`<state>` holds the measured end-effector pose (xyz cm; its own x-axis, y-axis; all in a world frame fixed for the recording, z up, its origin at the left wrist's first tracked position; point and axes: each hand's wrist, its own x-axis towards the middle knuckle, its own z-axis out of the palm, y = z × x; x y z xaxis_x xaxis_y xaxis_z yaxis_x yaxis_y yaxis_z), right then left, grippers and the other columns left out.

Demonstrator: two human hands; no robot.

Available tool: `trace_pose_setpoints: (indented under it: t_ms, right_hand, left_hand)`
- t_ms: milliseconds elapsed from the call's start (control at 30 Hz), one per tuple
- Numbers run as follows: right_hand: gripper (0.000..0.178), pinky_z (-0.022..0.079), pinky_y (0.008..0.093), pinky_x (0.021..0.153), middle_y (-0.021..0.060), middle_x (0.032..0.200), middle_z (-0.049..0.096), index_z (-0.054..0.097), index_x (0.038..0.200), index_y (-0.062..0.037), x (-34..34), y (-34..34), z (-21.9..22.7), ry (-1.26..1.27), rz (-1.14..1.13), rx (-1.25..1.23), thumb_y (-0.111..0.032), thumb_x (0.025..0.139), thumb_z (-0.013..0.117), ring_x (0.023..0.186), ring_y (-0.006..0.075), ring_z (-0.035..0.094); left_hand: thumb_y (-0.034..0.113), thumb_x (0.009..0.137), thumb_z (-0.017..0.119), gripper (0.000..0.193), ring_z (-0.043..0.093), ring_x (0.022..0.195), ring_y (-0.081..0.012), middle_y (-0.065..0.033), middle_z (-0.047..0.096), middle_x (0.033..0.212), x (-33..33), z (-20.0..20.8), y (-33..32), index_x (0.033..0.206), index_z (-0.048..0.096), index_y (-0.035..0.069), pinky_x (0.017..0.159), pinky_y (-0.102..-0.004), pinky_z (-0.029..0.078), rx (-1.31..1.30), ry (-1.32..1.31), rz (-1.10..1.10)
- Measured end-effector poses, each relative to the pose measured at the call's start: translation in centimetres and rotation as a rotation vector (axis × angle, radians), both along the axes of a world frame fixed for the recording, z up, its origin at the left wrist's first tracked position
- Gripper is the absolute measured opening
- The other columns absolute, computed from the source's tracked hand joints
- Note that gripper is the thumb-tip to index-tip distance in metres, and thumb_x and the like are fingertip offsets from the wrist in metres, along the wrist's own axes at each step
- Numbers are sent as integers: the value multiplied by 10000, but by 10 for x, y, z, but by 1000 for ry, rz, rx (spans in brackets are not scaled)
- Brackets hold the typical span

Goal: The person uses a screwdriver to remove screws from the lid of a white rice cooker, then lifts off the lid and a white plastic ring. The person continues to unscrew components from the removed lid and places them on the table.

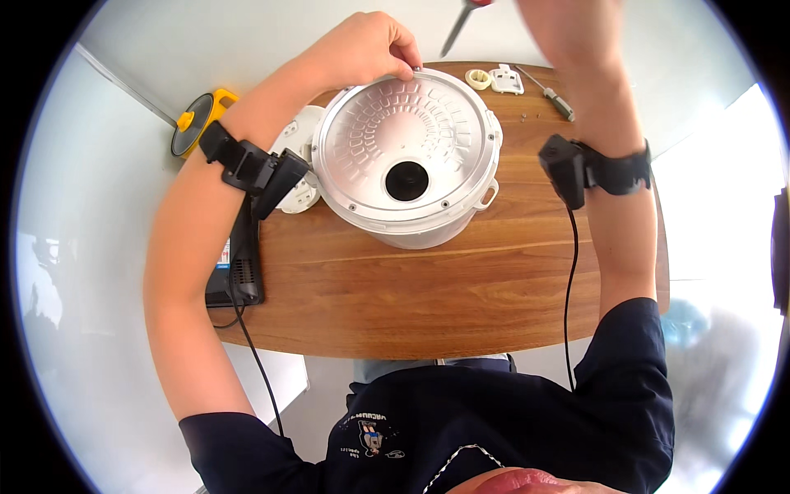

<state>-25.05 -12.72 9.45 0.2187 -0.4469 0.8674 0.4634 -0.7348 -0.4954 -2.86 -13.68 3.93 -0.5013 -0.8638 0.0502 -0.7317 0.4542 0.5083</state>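
A round white appliance part [428, 239] stands on the table with a dimpled silver metal plate [403, 132] on top, which has a dark round hole [407, 181]. Small screws sit around its rim. My left hand [362, 49] is at the far rim, thumb and fingertips pinched together beside a tiny dark piece; what they grip, if anything, is too small to make out. Raised at the top edge, my right hand [572, 29] is blurred and its fingers are out of the picture. Beside it, a grey tapered tool [457, 31] with a red end hangs in the air, apart from the plate.
Right of the appliance part lie a pale ring [477, 79], a white plastic piece [507, 80], a screwdriver [559, 104] and loose tiny screws. White plastic parts [300, 198] lie at its left. A black device [240, 276] and a yellow-black round reel-like object [193, 123] are farther left.
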Motion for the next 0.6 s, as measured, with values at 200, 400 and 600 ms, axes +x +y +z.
trace_pose_setpoints:
  t_ms: [200, 400, 600]
  right_hand:
    - [443, 507, 249, 697, 5, 864, 572, 413, 1414, -32, 12, -1, -7, 189, -265, 11, -75, 1018, 607, 770, 88, 571]
    - [448, 501, 241, 681, -1, 849, 569, 413, 1407, -34, 25, -12, -13, 189, -289, 37, -63, 1007, 611, 749, 81, 565]
    - [457, 490, 236, 658, 2, 847, 567, 418, 1405, -39, 34, -12, -15, 201, -291, 9, -67, 998, 624, 726, 79, 557]
  left_hand:
    - [59, 834, 758, 159, 698, 821, -146, -84, 760, 877, -20, 4, -2, 986, 789, 22, 809, -290, 544, -32, 121, -29]
    - [56, 818, 766, 165, 700, 825, -145, -76, 766, 882, -16, -2, -1, 978, 792, 23, 821, -298, 541, -5, 151, 7]
    - [49, 817, 773, 147, 704, 833, -135, -66, 772, 883, -14, -5, -7, 962, 796, 41, 825, -294, 537, -33, 108, -10]
